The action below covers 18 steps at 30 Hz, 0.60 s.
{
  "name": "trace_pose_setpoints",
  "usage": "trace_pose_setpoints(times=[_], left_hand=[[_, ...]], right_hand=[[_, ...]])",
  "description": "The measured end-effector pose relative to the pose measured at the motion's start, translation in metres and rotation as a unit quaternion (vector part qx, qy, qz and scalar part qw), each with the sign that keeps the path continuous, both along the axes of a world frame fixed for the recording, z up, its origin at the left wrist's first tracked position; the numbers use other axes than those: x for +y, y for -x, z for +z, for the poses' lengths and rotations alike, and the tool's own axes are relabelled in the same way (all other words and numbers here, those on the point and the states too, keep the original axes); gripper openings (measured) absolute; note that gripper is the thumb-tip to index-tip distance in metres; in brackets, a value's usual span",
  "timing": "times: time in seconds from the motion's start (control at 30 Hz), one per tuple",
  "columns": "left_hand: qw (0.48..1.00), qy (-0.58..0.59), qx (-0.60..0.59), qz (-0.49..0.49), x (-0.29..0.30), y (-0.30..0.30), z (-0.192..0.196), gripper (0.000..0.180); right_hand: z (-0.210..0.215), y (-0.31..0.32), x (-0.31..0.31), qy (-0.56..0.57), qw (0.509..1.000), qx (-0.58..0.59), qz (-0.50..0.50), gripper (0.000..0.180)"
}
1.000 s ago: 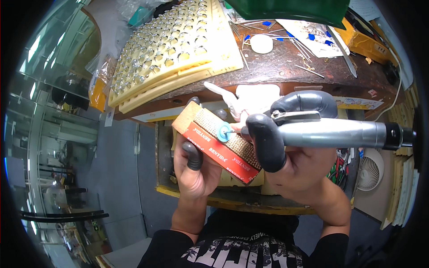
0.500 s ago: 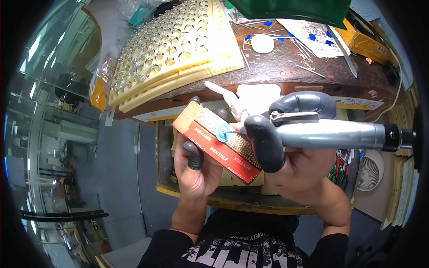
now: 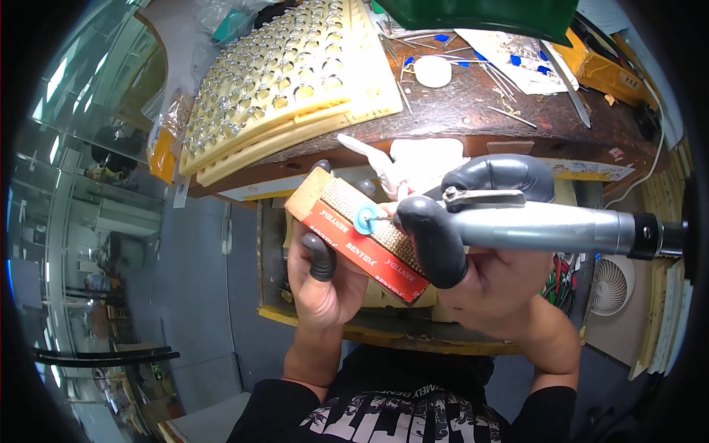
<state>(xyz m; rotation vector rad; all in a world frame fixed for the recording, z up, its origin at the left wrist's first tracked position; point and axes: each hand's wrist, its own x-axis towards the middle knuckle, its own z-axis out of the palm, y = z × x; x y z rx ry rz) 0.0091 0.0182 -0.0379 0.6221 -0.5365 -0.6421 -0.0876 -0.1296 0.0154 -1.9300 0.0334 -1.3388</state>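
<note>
My left hand (image 3: 325,277), black finger cots on thumb and fingertip, grips a wooden block (image 3: 305,190) with a red printed band and a rough, gold-brown gritty face. My right hand (image 3: 480,221), also in black finger cots, is closed round a silver rotary handpiece (image 3: 557,227) with a lever on its side. From the handpiece a thin shaft carries a light-blue polishing disc (image 3: 365,219), which rests against the gritty face near the block's middle. Fingers behind the block are mostly hidden.
On the bench ahead, a stacked cream tray (image 3: 295,122) holds many silver rings. Loose metal rods, a round white lid (image 3: 433,71) and a file (image 3: 567,85) lie to its right. A green lamp shade (image 3: 487,18) hangs above; a white fan (image 3: 611,284) stands at right.
The handpiece and its blue disc have shifted slightly left along the block's gritty face, the rear end tilting a little lower. My left hand and the block have hardly moved.
</note>
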Motion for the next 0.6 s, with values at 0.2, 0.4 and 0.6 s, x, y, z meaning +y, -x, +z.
trace_pose_setpoints(times=[0.2,0.4,0.6], left_hand=[[1.000,0.008,-0.001,-0.010,-0.0017,-0.0006,0.0028,0.070],[1.000,-0.005,-0.005,0.000,0.0000,-0.0018,-0.0003,0.069],[1.000,0.014,-0.002,-0.015,-0.0018,-0.0007,0.0008,0.069]], right_hand=[[-0.0020,0.0012,-0.0017,0.000,1.000,0.013,0.011,0.004],[-0.0010,0.0002,0.0003,-0.005,1.000,-0.002,0.007,0.004],[-0.0004,0.0011,0.0003,-0.015,1.000,-0.002,0.003,0.005]])
